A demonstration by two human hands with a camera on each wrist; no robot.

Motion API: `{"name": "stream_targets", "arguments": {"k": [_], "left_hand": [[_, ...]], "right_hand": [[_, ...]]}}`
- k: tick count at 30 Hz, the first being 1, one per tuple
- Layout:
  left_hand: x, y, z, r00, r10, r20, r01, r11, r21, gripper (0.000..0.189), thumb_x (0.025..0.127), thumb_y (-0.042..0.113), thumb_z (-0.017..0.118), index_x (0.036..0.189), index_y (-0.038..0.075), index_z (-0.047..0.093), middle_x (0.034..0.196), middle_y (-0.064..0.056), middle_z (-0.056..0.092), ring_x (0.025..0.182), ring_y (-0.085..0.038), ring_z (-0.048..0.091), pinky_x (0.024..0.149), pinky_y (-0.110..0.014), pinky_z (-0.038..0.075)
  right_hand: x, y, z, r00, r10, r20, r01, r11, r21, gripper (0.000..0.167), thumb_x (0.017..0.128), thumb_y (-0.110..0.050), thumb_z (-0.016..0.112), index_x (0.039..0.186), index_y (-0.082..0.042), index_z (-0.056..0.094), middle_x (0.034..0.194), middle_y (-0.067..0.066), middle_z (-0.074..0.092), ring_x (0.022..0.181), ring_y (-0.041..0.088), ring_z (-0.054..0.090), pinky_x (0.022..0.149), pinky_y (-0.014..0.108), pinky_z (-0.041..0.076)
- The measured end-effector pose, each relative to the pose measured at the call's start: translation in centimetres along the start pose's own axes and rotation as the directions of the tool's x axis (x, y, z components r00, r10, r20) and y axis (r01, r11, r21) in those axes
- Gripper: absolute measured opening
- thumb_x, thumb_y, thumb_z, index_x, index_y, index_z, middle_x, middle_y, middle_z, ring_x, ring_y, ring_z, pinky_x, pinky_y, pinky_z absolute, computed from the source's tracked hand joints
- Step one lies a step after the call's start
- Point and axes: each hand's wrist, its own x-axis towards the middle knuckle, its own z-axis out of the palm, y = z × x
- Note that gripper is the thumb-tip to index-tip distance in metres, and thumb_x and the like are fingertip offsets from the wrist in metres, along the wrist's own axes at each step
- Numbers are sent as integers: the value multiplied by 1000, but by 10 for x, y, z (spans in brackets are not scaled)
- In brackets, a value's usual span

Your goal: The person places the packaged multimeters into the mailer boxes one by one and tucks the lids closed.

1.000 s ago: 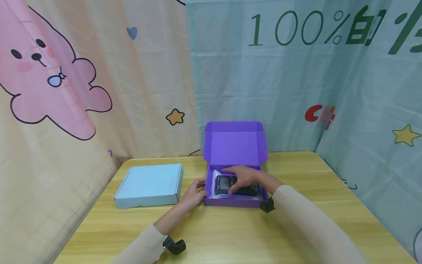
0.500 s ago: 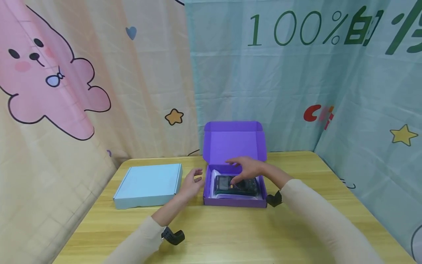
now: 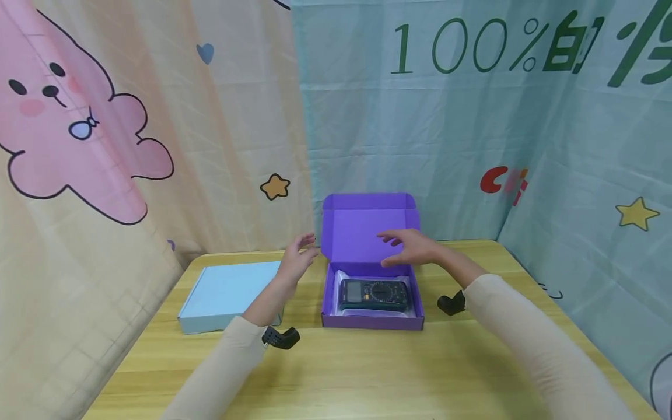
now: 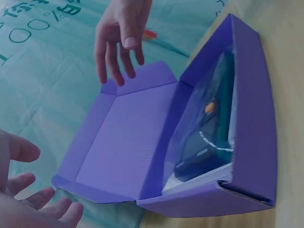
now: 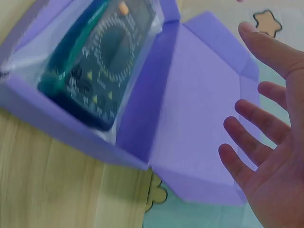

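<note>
Wood worktop point(image 3: 367, 373): L hand point(image 3: 296, 260) & R hand point(image 3: 413, 247) loosely spread, empty; purple lid point(image 3: 357, 227) prob. light, stiffish card, best held by side edges

Long lt beige slvs point(image 3: 530, 335), small blk wrist units point(image 3: 282, 338)

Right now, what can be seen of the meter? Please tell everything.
The meter is dark with green sides, apparently plastic, with a grey screen, round dial and orange button. It lies face up in the open purple box, pale wrapping around it. Neither the left hand nor the right hand touches it.
</note>
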Motion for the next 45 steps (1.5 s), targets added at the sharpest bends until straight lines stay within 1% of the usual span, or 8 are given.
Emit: {"name": "stream_targets", "arguments": {"k": [9,18,28,32,36,40,43,45], "left_hand": [[32,5,-8,999,43,-34,-42,999,10,53,98,-1,55,150,0,46,151,-17,47,136,-37,47,111,-51,42],[56,-3,-3,999,14,-44,-14,1000,13,58,101,4,54,156,1,37,158,-21,37,139,-40,44,108,-50,44],[78,-13,1,996,-14,-89,15,1000,16,60,103,13,60,157,-1,35,160,-18,37,141,-37,41,113,-53,40],[86,-18,4,996,-21,-90,20,1000,-3,62,104,14,60,157,-3,33,160,-19,37,143,-37,39,112,-52,40],[99,-39,8,994,-74,-75,68,994,-89,58,107,19,57,155,-4,36,157,-21,39,133,-35,49,106,-47,47],[105,-61,15,992,-125,-17,119,972,-202,51,108,26,58,145,-6,44,139,-24,53,110,-34,64,94,-43,55],[99,-63,21,989,-144,26,146,962,-232,42,109,22,56,138,-7,47,126,-25,58,106,-36,65,93,-47,56],[95,-63,22,988,-146,43,152,956,-252,34,108,17,57,132,-6,48,122,-23,59,103,-35,65,92,-48,56]], "right_hand": [[-3,23,-12,983,55,-174,-33,991,127,69,95,-26,76,150,4,47,140,32,55,126,51,53,104,61,45],[-7,46,-13,895,263,-361,-144,935,323,62,104,-27,65,155,0,42,141,28,54,129,45,51,103,58,46],[-13,72,-10,814,431,-390,-224,852,474,62,108,-26,57,161,-4,32,146,28,47,136,45,44,101,58,47],[-14,80,-9,798,490,-351,-233,788,569,62,111,-24,48,163,-2,22,153,31,39,138,46,43,108,59,42],[-10,87,-2,803,530,-271,-193,662,724,59,113,-22,40,162,2,18,154,32,37,134,43,48,110,53,42],[-4,91,9,816,541,-204,-157,547,822,51,115,-23,33,156,5,21,149,28,37,115,29,57,101,39,50],[0,91,14,823,537,-184,-140,506,851,45,115,-22,34,149,7,29,144,24,38,105,22,58,97,36,52],[1,89,16,831,528,-175,-143,506,851,43,114,-23,37,146,7,34,142,23,40,105,22,60,97,38,52]]}}
